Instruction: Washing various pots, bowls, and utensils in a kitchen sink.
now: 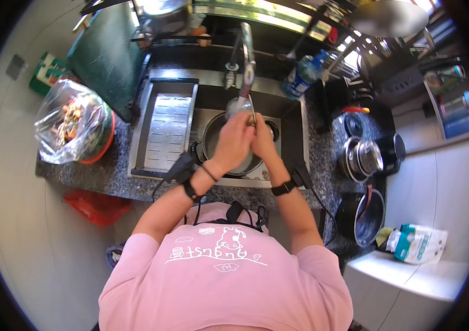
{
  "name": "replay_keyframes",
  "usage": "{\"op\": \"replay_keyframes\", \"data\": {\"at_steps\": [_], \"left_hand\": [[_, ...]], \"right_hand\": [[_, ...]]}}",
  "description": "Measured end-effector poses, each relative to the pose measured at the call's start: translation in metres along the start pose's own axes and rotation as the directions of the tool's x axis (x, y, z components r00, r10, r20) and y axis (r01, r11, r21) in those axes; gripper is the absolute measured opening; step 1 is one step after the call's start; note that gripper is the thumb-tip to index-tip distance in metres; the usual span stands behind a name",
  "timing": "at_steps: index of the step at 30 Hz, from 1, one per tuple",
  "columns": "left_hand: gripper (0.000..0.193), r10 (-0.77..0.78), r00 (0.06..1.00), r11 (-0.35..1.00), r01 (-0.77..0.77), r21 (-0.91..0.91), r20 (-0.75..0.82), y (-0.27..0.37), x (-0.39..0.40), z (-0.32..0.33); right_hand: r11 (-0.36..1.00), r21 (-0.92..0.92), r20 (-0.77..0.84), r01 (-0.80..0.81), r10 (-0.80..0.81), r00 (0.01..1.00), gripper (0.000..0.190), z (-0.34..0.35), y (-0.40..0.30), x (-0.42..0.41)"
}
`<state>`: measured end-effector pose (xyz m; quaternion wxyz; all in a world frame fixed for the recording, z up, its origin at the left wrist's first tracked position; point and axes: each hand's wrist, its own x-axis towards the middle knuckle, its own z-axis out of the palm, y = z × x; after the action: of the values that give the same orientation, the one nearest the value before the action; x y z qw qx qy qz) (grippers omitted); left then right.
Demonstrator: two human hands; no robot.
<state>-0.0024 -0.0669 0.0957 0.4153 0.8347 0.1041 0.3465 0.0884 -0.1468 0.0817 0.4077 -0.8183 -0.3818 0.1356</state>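
Note:
My left hand [234, 138] and my right hand [262, 138] meet over the sink, just below the spout of a chrome faucet [249, 62]. Between them they hold a thin, shiny metal utensil [252, 108], its edge turned towards me; my fingers hide most of it, so its exact kind is unclear. Water splashes whitish beside the utensil. Beneath my hands, a round metal pot [206, 134] with a dark handle stands in the sink basin [292, 136], holding some liquid. Both wrists wear black straps with devices attached.
A slotted metal drain tray [167, 128] spans the sink's left side. Left of it stand a red-rimmed container [101, 153] with a plastic bag of scraps [71, 120] and a green cutting board [106, 58]. A blue bottle [300, 78], stacked metal bowls [360, 159] and a dark pot [369, 219] stand right.

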Motion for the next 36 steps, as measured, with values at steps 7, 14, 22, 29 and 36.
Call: {"op": "replay_keyframes", "data": {"at_steps": [7, 14, 22, 29, 36], "left_hand": [[0.05, -0.137, 0.991, 0.927, 0.126, 0.354, 0.006, -0.028, 0.026, 0.026], [0.035, -0.481, 0.876, 0.812, 0.429, 0.396, 0.038, -0.103, 0.064, 0.023], [0.045, -0.785, 0.271, 0.025, 0.913, -0.408, 0.558, -0.099, 0.041, -0.027], [0.09, -0.937, 0.311, 0.173, 0.808, -0.563, 0.158, -0.063, -0.002, 0.042], [0.092, -0.93, 0.344, 0.164, 0.709, -0.686, 0.132, -0.071, -0.007, 0.015]], "right_hand": [[0.158, 0.961, 0.222, -0.229, 0.063, 0.973, 0.03, 0.044, 0.024, 0.027], [0.479, 0.854, 0.168, -0.202, 0.113, 0.979, 0.032, 0.03, 0.003, 0.002], [0.068, 0.992, 0.085, -0.108, 0.276, 0.957, 0.028, 0.025, 0.015, 0.001], [0.314, 0.948, -0.029, -0.055, 0.258, 0.966, 0.025, 0.064, 0.024, 0.024], [0.979, 0.17, 0.13, 0.117, -0.14, 0.982, 0.019, 0.049, 0.003, -0.001]]}}
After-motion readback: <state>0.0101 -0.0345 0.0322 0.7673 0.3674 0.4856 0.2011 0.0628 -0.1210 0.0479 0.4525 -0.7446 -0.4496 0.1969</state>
